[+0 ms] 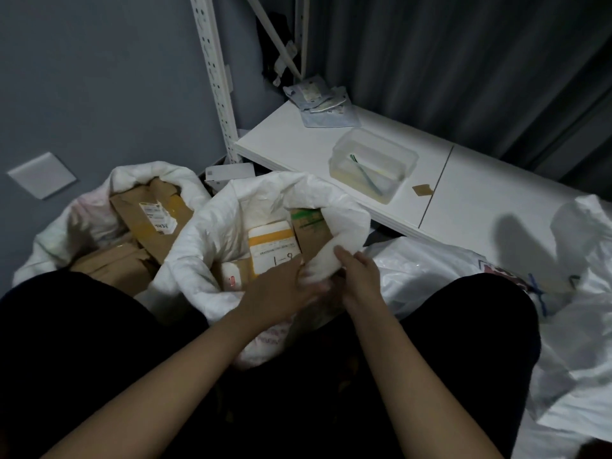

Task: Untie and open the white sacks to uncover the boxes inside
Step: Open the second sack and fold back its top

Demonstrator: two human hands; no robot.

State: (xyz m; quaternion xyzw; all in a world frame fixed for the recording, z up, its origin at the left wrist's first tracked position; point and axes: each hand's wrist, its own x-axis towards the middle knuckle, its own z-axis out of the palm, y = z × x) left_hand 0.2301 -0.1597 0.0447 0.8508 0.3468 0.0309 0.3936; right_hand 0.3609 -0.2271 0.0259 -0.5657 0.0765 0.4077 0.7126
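The scene is dim and grainy. Light falls brightest on the white shelf (pixel 331 150), where soft shadows lie at right. Corners darken, edges bend from wide-angle distortion, and the hands blur slightly.

From my head camera I see my left hand (pixel 281 293) and my right hand (pixel 357 276) both gripping the rolled-down rim of the middle white sack (pixel 212 226), whose open mouth shows a box with a yellow-edged label (pixel 273 246) and a brown box with green print (pixel 309 226). To its left a second open sack (pixel 145 173) holds brown cardboard boxes (pixel 149 220). Beyond them a clear plastic container (pixel 374 164) sits on a white shelf board (pixel 284 144).
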